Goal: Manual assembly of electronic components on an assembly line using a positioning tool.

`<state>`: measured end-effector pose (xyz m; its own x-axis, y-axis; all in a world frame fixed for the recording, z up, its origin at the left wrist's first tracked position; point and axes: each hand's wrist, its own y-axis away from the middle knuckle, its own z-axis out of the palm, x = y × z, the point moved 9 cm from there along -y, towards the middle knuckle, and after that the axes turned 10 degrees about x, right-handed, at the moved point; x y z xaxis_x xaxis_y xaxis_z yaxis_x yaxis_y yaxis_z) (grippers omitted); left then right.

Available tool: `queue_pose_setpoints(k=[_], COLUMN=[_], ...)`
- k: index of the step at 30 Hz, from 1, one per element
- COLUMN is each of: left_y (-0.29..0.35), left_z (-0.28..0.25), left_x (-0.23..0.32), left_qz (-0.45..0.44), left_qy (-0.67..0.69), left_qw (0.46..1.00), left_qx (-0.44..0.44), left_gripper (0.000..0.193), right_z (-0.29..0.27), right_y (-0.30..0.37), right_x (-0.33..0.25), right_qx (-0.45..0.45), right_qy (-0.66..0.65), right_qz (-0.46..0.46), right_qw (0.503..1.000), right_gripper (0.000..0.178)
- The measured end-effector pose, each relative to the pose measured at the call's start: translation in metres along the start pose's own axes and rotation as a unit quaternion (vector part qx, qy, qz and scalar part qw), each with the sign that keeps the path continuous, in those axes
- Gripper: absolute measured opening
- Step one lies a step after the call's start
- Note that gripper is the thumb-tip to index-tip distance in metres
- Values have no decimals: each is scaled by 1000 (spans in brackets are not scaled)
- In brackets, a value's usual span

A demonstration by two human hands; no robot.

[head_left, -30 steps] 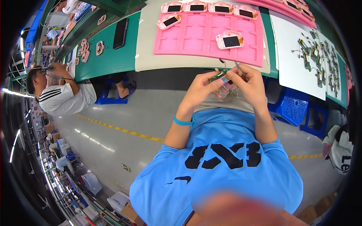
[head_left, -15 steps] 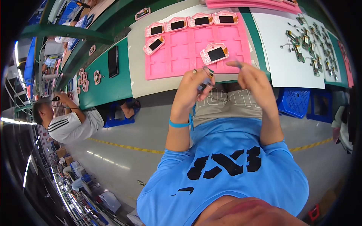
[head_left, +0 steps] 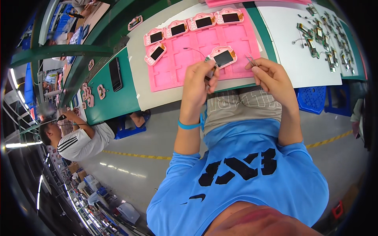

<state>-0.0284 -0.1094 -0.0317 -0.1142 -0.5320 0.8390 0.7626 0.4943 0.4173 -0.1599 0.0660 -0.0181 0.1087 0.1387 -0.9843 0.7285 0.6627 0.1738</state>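
My left hand (head_left: 198, 82) is closed on a small circuit board (head_left: 211, 70), held over the near edge of a pink foam tray (head_left: 177, 74). A thin dark wire (head_left: 195, 50) sticks out from the board across the tray. My right hand (head_left: 275, 80) pinches metal tweezers (head_left: 251, 61), their tips apart and pointing away from me, right of the board. Just beyond my left fingers lies a pink-framed case with a dark screen (head_left: 223, 58). Several similar pink cases (head_left: 203, 22) line the tray's far row, and one more pink case (head_left: 156, 54) sits tilted at its left side.
Many circuit boards with wires (head_left: 317, 43) lie on a white sheet (head_left: 283, 47) at the right. A black phone (head_left: 115, 74) and pink parts (head_left: 87, 94) rest on the green mat to the left. Another person (head_left: 84, 137) works farther left; blue stools (head_left: 311, 99) stand beneath the table.
My left hand has turned the circuit board, and its wire now reaches out over the tray. My right hand has shifted slightly right, its tweezers now plainly visible. The view has tilted a little.
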Motion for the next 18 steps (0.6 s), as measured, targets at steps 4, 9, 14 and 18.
queue_pose_setpoints(k=[4,9,14,18], left_y=[-16,-28,-39,-40], left_z=[6,40,48,31], left_x=[29,41,42,33], left_qz=[24,161,261,221], left_qy=[-116,-396,-464,-302], left_qw=[993,899,840,923], left_qx=[29,101,106,94], left_gripper=[29,23,14,13], right_z=[-4,-2,14,39], right_y=[-4,-4,-2,-2], right_x=[-3,13,16,18], right_qx=[18,-5,-39,-108], right_qy=[26,-71,-102,-100], right_qz=[-54,40,87,161], right_qw=[998,997,990,976], right_gripper=[24,23,23,23])
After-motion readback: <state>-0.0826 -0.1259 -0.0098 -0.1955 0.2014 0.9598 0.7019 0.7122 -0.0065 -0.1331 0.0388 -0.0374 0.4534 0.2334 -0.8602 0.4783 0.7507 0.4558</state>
